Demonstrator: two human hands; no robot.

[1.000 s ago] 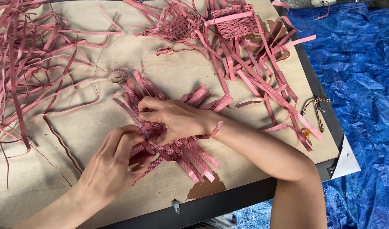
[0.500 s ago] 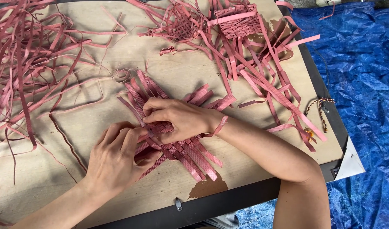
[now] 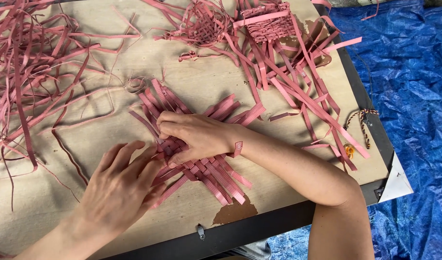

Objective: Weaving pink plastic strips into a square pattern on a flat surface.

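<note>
Pink strips of flat woven-textured band make up the piece under both hands: a woven mat [image 3: 197, 159] lying flat on the surface [image 3: 86, 144], near its front edge, with loose strip ends fanning out toward the upper left, upper right and lower right.

The right hand [image 3: 197, 135] reaches in from the right and rests on the middle of the mat, fingers curled and pressed down on the crossing strips; whether it pinches a single strip or only pins the weave I cannot tell. The left hand [image 3: 120, 188] lies just beside it at the mat's lower-left edge, fingers spread fairly flat and pointing toward the right hand, their tips touching the strips there (nothing is closed inside it).

To the left a loose heap of strips [image 3: 33, 72] sprawls over the surface, well apart from the mat. At the far edge sit two partly woven pieces: a rounded tangle-like one [image 3: 201, 24] and, beside it, a squarer basket start [image 3: 269, 21] with long strips trailing down toward the right. Near the surface's right edge lie a twisted cord [image 3: 360, 118] and a small orange object [image 3: 348, 151]. A blue tarpaulin [image 3: 413, 96] covers the ground to the right.
</note>
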